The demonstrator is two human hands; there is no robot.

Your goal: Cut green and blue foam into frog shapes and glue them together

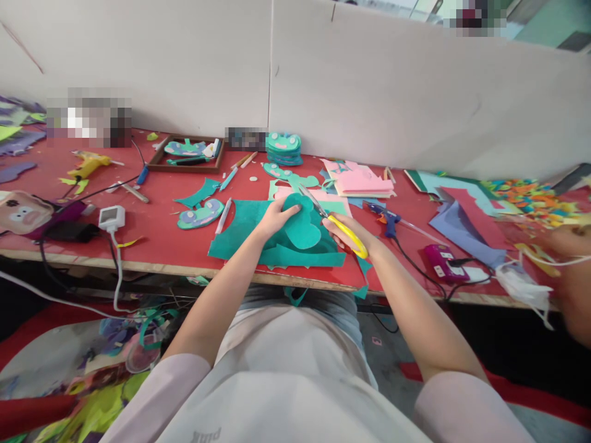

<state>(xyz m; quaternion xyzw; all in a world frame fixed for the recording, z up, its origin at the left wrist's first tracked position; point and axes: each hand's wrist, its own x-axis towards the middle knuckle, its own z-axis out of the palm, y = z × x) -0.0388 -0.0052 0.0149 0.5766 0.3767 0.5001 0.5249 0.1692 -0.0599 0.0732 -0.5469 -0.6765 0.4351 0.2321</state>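
My left hand (278, 219) is closed on a green felt cutout (305, 231) with rounded lobes, its thumb lying on top. In my right hand (348, 232) are yellow-handled scissors (347, 235), their blades reaching to the cutout's upper right edge. Whether the blades are parted is too small to tell. Beneath both hands lies a larger green felt sheet (240, 221) with cut edges. Just beyond are a finished-looking green felt face (277, 171) and pink felt pieces (360, 178). Another green face with purple patches (201, 214) rests to the left.
A brown tray (152, 167) holds a felt face and a cutter. Glue guns lie at left, yellow (91, 165), and right, blue (385, 216). Cords run past a white adapter (111, 218) and a purple power socket (444, 263). Another person's arm (572, 277) is at the right edge.
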